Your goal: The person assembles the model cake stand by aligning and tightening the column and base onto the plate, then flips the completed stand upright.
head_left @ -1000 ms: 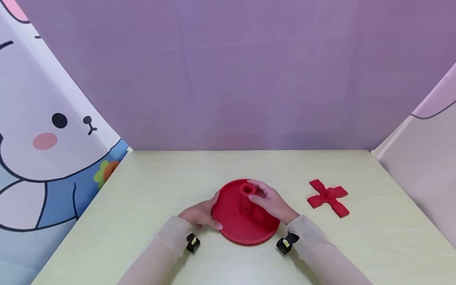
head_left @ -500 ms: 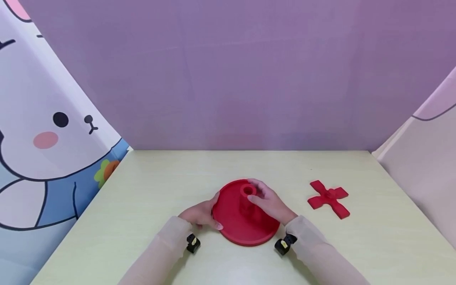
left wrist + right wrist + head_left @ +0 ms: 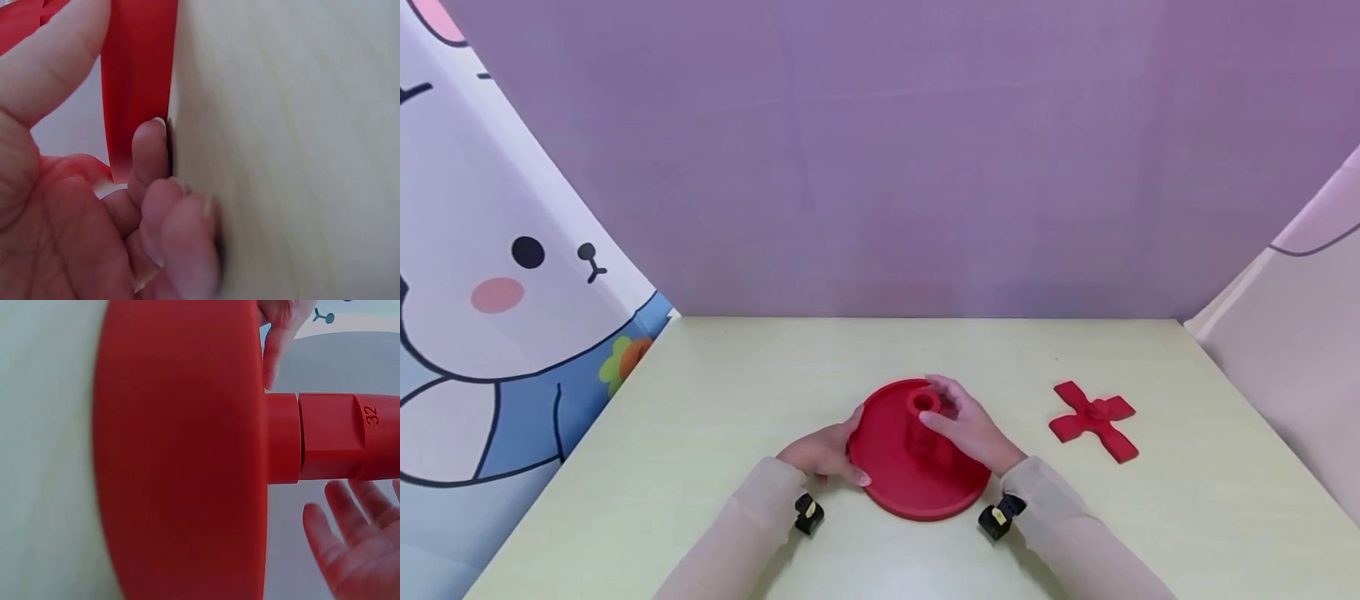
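A red round base [image 3: 887, 467] with a raised rim lies on the table, and a hollow red post [image 3: 922, 403] stands upright from its middle. At the base's left edge my left hand [image 3: 827, 452] grips the rim; in the left wrist view its curled fingers [image 3: 150, 153] touch the side near the tabletop. My right hand [image 3: 972, 427] holds the post near its top, thumb in front and fingers behind. A flat-sided section marked "32" shows on the post [image 3: 331, 436] in the right wrist view, above a thin seam with the collar.
To the right on the pale table [image 3: 737, 358] lies a red cross-shaped piece [image 3: 1093, 418] with four flat arms and a small central knob. A purple backdrop [image 3: 880, 167] rises behind the table's far edge, with printed fabric at left.
My right hand has shifted very slightly to the left around the post. The left hand stays on the rim, and the base and cross-shaped piece look unmoved on the table.
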Motion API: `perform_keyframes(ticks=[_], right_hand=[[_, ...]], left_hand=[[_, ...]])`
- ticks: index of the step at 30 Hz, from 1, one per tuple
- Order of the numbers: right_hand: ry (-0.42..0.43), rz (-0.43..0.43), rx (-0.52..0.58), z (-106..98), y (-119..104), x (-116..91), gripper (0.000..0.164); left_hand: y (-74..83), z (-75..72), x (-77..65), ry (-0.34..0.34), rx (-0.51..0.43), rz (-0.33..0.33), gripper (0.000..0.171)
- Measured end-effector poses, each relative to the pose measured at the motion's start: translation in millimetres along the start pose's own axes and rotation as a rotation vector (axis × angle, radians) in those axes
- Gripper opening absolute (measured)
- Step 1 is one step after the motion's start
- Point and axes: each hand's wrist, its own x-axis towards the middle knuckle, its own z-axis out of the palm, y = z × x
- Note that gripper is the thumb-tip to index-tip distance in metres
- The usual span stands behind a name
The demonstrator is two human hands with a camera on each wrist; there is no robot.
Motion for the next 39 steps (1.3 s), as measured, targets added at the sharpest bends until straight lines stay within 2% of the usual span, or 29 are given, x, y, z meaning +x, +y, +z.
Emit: perform_keyframes(ticks=[6,12,16,21,30,34,39], right_hand=[[-0.036,-0.009,0.025,-1,0,-1,0.054],[0.026,-0.017,-0.023,0,1,1,0.05],[0.024,-0.002,-0.027,0,0,1,0.053],[-0.031,-0.019,0.001,0,-1,-1,0.051],[0.075,-0.006,-0.081,2,-4,0,0.05],[0.071,-0.038,-0.082,0,-3,-1,0.053],[0.041,-0.033,-0.077,-1,-3,-2,0.048]], left_hand=[[2.0,-1.0,-1.8,0.005,0.017,-0.011,0.112],[7.0,-1.0,0.1,0.015,0.07,-0.055,0.112],[10.8,-0.4,-0.7,0.021,0.092,-0.082,0.111],[13.8,-0.5,-1.9,0.029,0.075,-0.102,0.111],[14.6,-0.3,-1.1,0.043,0.055,-0.112,0.112],[15.6,-0.4,-1.6,0.046,0.043,-0.109,0.111],[13.9,-0.3,-1.0,0.05,0.031,-0.096,0.111]])
